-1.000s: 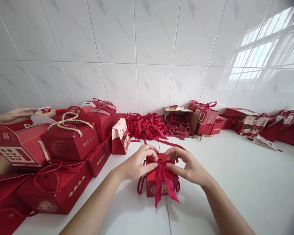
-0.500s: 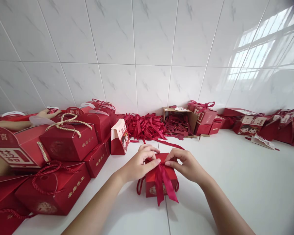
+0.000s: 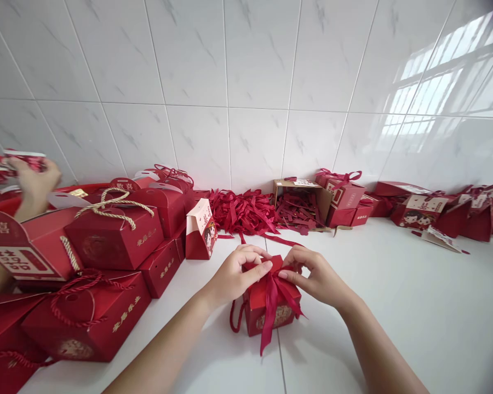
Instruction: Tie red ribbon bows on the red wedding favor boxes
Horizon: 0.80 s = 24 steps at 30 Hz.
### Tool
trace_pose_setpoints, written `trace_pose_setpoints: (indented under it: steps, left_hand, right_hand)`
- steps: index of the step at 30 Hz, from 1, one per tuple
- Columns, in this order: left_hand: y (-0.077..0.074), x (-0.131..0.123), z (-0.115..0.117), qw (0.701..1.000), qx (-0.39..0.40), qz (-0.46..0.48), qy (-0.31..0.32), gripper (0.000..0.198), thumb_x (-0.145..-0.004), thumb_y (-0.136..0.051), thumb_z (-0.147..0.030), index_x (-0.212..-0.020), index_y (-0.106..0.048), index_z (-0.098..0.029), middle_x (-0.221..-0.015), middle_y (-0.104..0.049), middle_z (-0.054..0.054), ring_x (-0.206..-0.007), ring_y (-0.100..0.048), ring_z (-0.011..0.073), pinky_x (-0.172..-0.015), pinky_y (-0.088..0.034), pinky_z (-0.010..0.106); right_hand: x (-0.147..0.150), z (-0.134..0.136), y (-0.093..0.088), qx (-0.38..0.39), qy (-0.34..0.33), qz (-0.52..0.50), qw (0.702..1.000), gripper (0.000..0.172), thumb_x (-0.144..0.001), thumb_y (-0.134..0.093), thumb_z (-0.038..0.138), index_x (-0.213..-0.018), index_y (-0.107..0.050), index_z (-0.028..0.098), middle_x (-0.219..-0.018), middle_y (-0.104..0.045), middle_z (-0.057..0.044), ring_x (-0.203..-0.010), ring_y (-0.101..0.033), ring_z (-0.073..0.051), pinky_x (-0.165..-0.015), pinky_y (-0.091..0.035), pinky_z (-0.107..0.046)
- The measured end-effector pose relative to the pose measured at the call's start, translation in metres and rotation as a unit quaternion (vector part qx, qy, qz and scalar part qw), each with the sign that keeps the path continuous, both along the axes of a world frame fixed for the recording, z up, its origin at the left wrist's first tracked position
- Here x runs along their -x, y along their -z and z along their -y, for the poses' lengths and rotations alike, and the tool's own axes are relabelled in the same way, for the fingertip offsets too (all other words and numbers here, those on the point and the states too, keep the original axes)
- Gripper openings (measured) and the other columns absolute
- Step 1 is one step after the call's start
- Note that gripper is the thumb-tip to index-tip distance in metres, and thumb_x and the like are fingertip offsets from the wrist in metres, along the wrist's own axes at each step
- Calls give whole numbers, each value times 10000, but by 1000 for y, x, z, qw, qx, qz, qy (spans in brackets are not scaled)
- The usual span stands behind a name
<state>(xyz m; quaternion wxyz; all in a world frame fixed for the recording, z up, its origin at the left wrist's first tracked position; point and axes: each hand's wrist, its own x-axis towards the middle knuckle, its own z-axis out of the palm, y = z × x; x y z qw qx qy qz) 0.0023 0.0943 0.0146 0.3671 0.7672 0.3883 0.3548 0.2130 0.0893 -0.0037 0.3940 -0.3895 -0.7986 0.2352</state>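
Note:
A small red gift box (image 3: 257, 314) stands on the white table in front of me, with a twisted red cord hanging at its left side. On its top a red satin ribbon (image 3: 271, 306) is gathered, its two tails hanging over the front face. My left hand (image 3: 246, 273) pinches the ribbon from the left, thumb across the box top. From the right, my right hand (image 3: 302, 273) pinches the ribbon between thumb and fingers near the knot. The fingers partly hide the loops and the box's upper edges.
Stacked red gift boxes (image 3: 115, 235) with cords fill the left. Behind lie a heap of red ribbons (image 3: 246, 210), an open carton (image 3: 325, 202) and a small upright box (image 3: 200, 230). More boxes (image 3: 421, 210) stand right. Another person's hand (image 3: 36, 178) holds a packet at far left.
The gift box has turned slightly, and the ribbon's tails have shifted and spread. Both my hands stay at the ribbon. The other person's hand has risen to the left with a packet.

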Motion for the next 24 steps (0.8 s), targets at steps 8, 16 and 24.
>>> trace_pose_setpoints:
  steps: [8, 16, 24]
  left_hand:
    - [6, -10, 2, 998, 22, 60, -23, 417, -768, -646, -348, -537, -338, -188, -880, -654, 33, -774, -577, 156, -680, -440, 274]
    - [9, -11, 3, 998, 17, 51, -37, 162, -745, -682, -289, -657, -603, -178, -928, -691, 58, -898, -636, 209, -782, -474, 318]
    - [14, -13, 2, 997, -20, 63, -37, 465, -743, -670, -256, -517, -265, -217, -738, -693, 36, -1143, -575, 260, -897, -459, 348]
  right_hand:
    - [12, -1, 9, -69, 33, -24, 997, 199, -886, -547, 296, -710, -537, 205, -666, -567, -7, -588, -473, -131, -538, -399, -262]
    - [9, -3, 8, -54, 73, -42, 995, 181, -841, -605, 255, -671, -564, 207, -651, -611, -6, -582, -505, -133, -525, -399, -255]
    - [1, -6, 8, -43, 67, -60, 995, 220, -822, -644, 346, -659, -617, 202, -644, -619, -12, -599, -536, -143, -539, -424, -264]
